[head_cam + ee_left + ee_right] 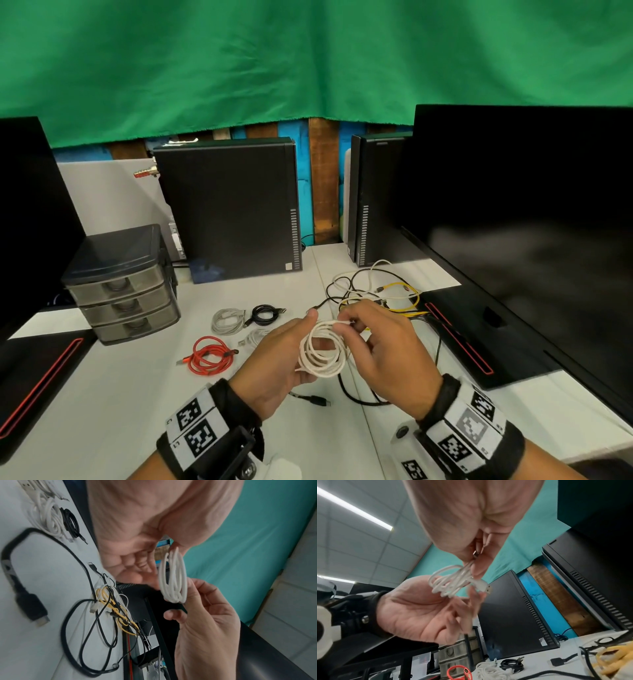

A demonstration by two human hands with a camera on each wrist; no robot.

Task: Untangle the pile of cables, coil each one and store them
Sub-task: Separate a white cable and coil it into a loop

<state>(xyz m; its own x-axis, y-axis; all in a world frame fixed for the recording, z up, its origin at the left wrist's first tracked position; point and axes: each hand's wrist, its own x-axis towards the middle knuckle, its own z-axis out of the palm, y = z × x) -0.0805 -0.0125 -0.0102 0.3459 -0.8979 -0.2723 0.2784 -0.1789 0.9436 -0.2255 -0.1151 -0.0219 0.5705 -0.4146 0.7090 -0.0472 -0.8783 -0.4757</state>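
A white cable [322,354] wound into a small coil hangs in the air between both hands. My left hand [291,349] lies palm up under it, thumb and fingers holding the coil's left side [173,574]. My right hand [363,332] pinches the cable's free end at the top of the coil; the right wrist view shows a small plug between its fingertips [477,566]. A USB plug [487,588] sticks out of the coil. Behind the hands lies the tangled pile [380,294] of black, white and yellow cables.
Coiled red [209,356], grey-white [227,320], black [265,313] and pale [255,337] cables lie on the white desk left of the hands. A three-drawer unit [123,284] stands at the left. Computer towers [229,209] and monitors [534,222] ring the desk.
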